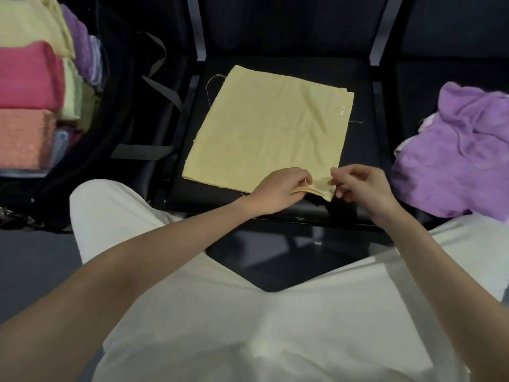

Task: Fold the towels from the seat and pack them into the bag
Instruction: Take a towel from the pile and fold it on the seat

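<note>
1 pale yellow folded cloth towel (270, 128) lies flat on the middle black padded seat (366, 150), its near right corner reaching the seat's front edge. 1 crumpled heap of purple terry towel (457, 150) sits on the next seat to the right, well apart from the yellow one. To the left stands 1 open black bag (129, 119) with grey straps, already holding folded towels stacked on edge: 1 pale yellow at the top, 1 pink folded towel (27, 75) below it, 1 salmon-orange folded towel (24, 139) under that, and behind these several more in light green, purple and pale blue, too crowded to count exactly.

2 bare hands meet at the yellow towel's near right corner. The left hand (275, 188) lies palm down with its fingers curled, thumb and fingertips pinching the layered edge of the towel, which shows as thin stacked folds just under the knuckles. The right hand (360, 186) is just beside it, fingers bent, index finger and thumb nipping the same corner from the right side, the other fingers curled loosely below. Both forearms reach forward from the bottom of the view over 2 legs in white trousers (248, 312).
</note>
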{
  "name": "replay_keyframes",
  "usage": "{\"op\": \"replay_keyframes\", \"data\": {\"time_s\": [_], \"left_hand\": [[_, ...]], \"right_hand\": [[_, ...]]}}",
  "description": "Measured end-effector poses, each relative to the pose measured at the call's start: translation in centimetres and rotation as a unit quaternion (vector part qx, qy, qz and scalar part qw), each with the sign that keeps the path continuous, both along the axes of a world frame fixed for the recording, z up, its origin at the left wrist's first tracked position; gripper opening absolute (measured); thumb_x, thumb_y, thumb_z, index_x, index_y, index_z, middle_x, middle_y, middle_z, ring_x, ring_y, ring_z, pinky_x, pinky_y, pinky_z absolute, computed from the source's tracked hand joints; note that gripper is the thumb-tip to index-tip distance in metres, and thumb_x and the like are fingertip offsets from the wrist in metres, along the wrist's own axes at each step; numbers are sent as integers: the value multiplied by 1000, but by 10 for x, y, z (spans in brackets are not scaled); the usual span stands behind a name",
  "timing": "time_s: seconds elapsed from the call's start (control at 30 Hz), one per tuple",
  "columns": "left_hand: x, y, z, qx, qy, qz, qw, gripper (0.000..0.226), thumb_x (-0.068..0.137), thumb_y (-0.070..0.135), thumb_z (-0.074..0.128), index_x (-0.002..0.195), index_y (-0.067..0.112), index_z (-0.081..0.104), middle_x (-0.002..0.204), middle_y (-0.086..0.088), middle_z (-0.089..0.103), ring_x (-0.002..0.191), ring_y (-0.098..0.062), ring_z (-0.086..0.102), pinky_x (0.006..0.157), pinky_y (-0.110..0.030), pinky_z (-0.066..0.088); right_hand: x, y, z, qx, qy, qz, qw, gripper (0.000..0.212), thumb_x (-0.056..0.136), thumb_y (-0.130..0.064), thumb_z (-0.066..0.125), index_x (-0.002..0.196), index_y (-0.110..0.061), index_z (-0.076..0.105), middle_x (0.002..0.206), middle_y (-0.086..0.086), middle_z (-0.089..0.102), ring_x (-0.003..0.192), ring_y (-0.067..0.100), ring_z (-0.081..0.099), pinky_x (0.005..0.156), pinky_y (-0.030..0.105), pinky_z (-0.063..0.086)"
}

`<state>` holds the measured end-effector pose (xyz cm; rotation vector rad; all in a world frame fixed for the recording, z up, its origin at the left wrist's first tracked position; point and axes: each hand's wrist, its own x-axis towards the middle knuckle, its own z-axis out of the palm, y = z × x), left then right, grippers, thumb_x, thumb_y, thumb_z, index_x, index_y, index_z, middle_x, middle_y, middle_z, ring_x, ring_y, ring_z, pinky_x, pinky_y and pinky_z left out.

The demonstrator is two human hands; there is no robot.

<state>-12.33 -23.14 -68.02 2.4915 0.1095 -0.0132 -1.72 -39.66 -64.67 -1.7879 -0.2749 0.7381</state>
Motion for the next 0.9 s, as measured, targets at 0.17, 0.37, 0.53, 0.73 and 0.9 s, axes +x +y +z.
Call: {"op": "replay_keyframes", "data": {"time_s": [0.17,0.37,0.53,0.73,0.9], "left_hand": [[11,-1,1,-11,23,-31,999,18,93,18,53,110,14,58,94,3,62,80,-17,55,68,-34,43],[22,2,6,-150,-2,13,989,9,91,19,62,84,18,57,53,19,46,50,-2,45,52,-20,35],[35,9,1,-272,103,51,955,14,85,8,67,74,12,59,45,18,46,43,-1,39,50,-14,30],[41,15,-2,-259,191,8,947,30,81,6,70,59,18,53,40,17,42,40,-1,37,48,-13,28],[35,16,-7,-281,182,11,942,34,80,4,70,57,17,49,42,14,36,42,-4,32,48,-16,24]], "right_hand": [[65,45,-11,-72,-71,-108,989,13,89,-6,55,80,-11,63,74,4,63,62,9,60,59,20,50],[142,117,-22,-182,-224,-111,951,21,89,-4,48,106,-8,60,98,3,53,91,13,51,77,23,45],[175,142,-36,-254,-197,-123,939,36,90,-24,57,120,-4,53,122,12,56,112,25,55,94,34,47],[182,156,-31,-325,-128,-127,928,43,86,-21,63,126,-13,49,137,14,40,119,28,46,93,35,44],[196,145,-30,-219,-84,-174,956,30,89,-9,51,119,-8,48,91,-2,49,98,18,53,74,27,48]]}}
